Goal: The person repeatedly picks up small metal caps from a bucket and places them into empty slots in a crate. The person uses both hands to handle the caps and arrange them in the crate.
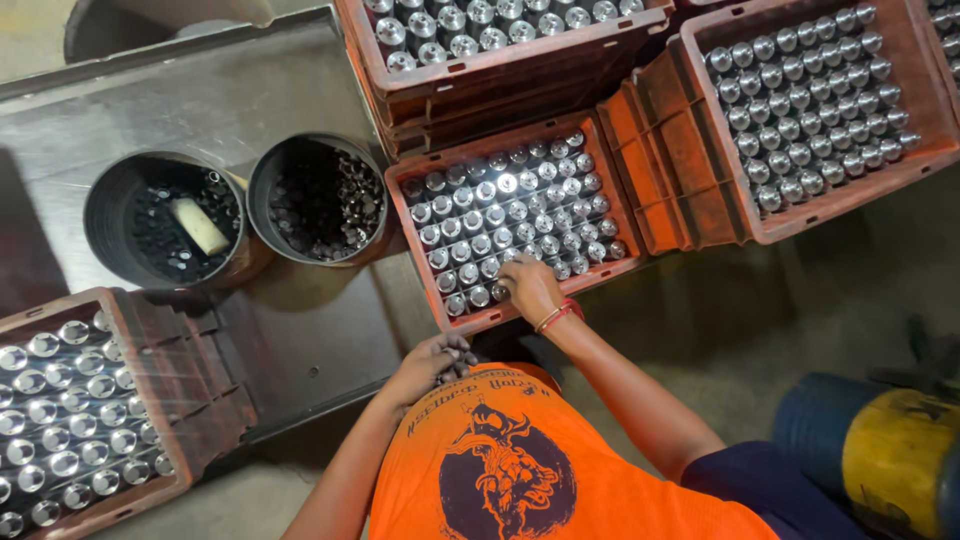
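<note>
- At the far left an orange crate point(150, 340) stands on the metal table point(200, 90), packed with upright shiny metal cylinders point(60, 420)
- Behind it on the table are two round dark tubs side by side; the left tub point(165, 215) holds small dark bits and one pale stubby piece point(200, 226), the right tub point(318, 198) is filled with small dark parts
- My left hand point(428, 365) is curled up close against my orange shirt point(520, 460), fingers clenched around a fistful of small dark parts point(458, 356)
- My right hand point(530, 288), red thread at the wrist, rests on the near edge of the middle crate point(620, 215), fingertips down on the front row of its cylinders point(520, 215); I cannot tell if they grip one
- More crates point(700, 160) of the same cylinders lie behind and to the right
- A blue and yellow drum point(880, 450) lies at the far right
</note>
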`<action>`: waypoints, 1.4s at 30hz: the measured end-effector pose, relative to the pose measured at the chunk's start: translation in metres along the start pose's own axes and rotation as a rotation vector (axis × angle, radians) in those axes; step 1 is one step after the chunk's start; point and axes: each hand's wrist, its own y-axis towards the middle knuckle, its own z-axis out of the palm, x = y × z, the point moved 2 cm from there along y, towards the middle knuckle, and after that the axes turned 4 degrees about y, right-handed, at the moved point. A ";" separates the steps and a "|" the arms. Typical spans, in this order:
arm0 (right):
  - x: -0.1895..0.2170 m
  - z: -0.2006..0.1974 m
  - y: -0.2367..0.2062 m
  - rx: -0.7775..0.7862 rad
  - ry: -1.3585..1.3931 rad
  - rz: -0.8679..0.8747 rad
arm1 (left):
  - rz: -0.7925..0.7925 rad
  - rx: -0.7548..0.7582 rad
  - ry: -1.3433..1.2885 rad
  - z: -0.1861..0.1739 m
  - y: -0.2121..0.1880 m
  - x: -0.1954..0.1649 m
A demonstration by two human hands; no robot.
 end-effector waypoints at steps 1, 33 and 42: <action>-0.001 0.000 -0.001 -0.013 -0.020 -0.024 | -0.006 -0.017 0.000 0.000 -0.002 -0.001; -0.001 0.019 -0.013 0.343 -0.418 -0.295 | 0.013 -0.179 0.174 0.003 0.002 -0.003; -0.008 0.013 0.011 0.290 -0.267 -0.158 | 0.207 -0.226 0.157 0.025 0.020 -0.036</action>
